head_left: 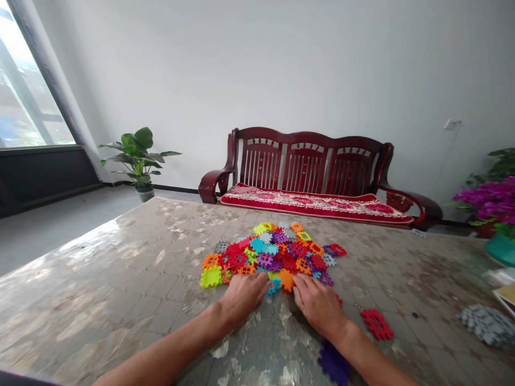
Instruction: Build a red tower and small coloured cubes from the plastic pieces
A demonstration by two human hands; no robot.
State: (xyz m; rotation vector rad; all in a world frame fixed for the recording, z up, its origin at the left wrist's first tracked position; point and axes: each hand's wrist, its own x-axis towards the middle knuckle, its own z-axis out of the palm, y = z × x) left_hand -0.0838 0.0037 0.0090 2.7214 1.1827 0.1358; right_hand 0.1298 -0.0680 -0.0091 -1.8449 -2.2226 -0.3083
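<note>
Nearest to camera, purple tiles lying just beside the right forearm. Beyond, left hand and right hand laid palm-down, fingers loose and unclosed, gripping nothing, tips touching the near rim of the pile of coloured tiles at mid-table. Looks like gathering or sorting at that rim. Picking next would call for pinching one piece, say the orange tile between both hands, without dragging its neighbours. Plenty of bare table to the left. Red tile near right, grey tiles farther right, far edge well beyond the pile.
</note>
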